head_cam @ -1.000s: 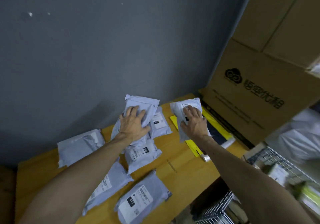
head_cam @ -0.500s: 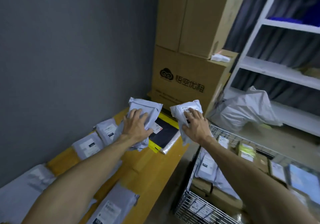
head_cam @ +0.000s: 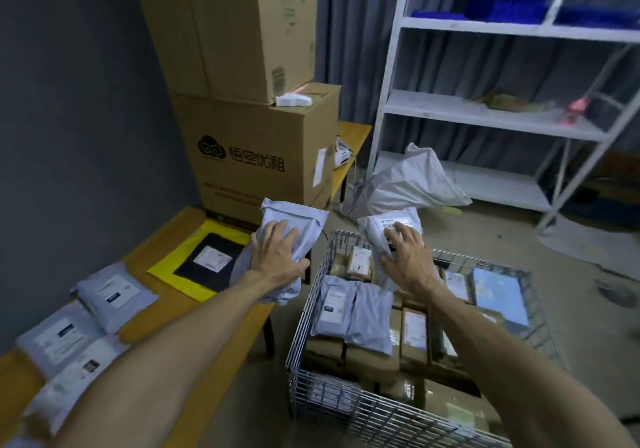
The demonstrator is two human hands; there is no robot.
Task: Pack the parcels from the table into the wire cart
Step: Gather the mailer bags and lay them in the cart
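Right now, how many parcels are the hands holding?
2: grey parcel in left hand by the table edge; labelled parcel in right hand over the wire cart. Others possibly hidden.

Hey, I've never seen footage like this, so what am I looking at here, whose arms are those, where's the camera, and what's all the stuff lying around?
There is no machine here. One wide-angle camera sits on a person's head and looks forward and down, so the two bare arms are the wearer's own.

The left hand grips a grey plastic mailer bag near the end of the wooden table. The right hand holds a smaller white mailer bag with a barcode label above the metal wire cart, which already holds brown boxes and grey bags.

More grey parcels remain on the table, along with a yellow-edged black envelope. Stacked cardboard boxes stand at the table's far end, and a white metal shelf unit is behind the cart.
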